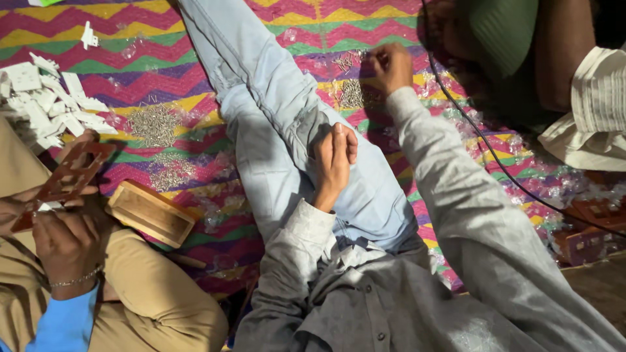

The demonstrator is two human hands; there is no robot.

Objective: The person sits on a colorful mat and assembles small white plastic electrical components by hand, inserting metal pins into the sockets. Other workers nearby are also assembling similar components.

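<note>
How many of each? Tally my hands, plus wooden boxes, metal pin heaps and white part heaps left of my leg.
Hands: 2, left hand and right hand
Wooden box: 1
Metal pin heaps: 2
White part heap: 1
Total: 6

small metal screws (pixel 353 93), heaped on mat

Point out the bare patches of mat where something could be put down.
Barest: the mat strip along the top, between the white plastic pieces and the outstretched leg. Crowded: around the screw pile, the wooden box, and near the right hand.
</note>
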